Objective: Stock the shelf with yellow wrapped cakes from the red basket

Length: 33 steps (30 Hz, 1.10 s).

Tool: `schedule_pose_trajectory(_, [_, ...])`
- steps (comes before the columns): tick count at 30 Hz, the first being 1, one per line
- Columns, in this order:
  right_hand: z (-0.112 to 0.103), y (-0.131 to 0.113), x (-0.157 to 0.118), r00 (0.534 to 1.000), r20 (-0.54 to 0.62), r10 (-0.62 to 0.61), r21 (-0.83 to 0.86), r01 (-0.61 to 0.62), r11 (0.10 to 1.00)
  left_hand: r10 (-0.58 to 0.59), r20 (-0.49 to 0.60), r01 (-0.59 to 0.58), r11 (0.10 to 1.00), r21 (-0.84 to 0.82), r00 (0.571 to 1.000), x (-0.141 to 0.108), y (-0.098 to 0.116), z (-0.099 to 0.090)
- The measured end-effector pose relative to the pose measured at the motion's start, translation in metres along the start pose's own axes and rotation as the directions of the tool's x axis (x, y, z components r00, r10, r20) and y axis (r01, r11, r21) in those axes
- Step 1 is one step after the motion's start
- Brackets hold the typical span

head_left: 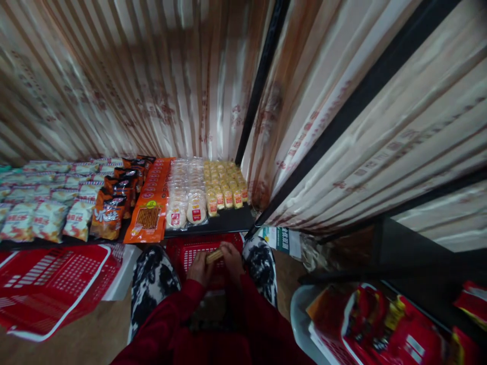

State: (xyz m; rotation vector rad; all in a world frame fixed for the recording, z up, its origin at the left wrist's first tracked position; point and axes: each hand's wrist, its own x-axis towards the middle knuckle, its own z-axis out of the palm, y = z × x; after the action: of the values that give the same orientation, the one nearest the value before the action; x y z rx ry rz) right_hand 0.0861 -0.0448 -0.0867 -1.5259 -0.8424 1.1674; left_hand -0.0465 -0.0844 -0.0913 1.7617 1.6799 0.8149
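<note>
The left hand (200,267) pinches the lower-left end of a small tan oblong piece (214,256) above a red plastic lattice basket (190,253); its long axis slants up to the right hand (233,258), whose curled fingers lie just beside, their grip impossible to tell. Beyond the front edge of a black shelf (232,219) lie white printed bags (48,220), orange-and-black bags (108,215), flat orange packets (146,220), round pale wrapped biscuits (196,210) and yellow wrapped bars (227,196).
</note>
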Motion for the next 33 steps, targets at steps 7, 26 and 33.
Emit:
schedule_pose_trajectory(7, [0.004, -0.025, -0.013, 1.000, 0.020, 0.017, 0.218, -0.021, 0.976, -0.161, -0.019, 0.149, 0.949, -0.277, 0.987, 0.013, 0.011, -0.003])
schedule_pose_trajectory(26, [0.001, -0.036, -0.016, 0.986, 0.154, -0.069, 0.246, 0.030, 0.969, -0.489, 0.357, 0.555, 0.354, -0.752, 0.796, 0.036, 0.063, -0.017])
schedule_pose_trajectory(33, [-0.007, -0.051, -0.014, 0.980, 0.152, -0.129, 0.237, 0.091, 0.967, -0.419, 0.330, 0.502, 0.416, -0.758, 0.846, 0.044, 0.062, -0.005])
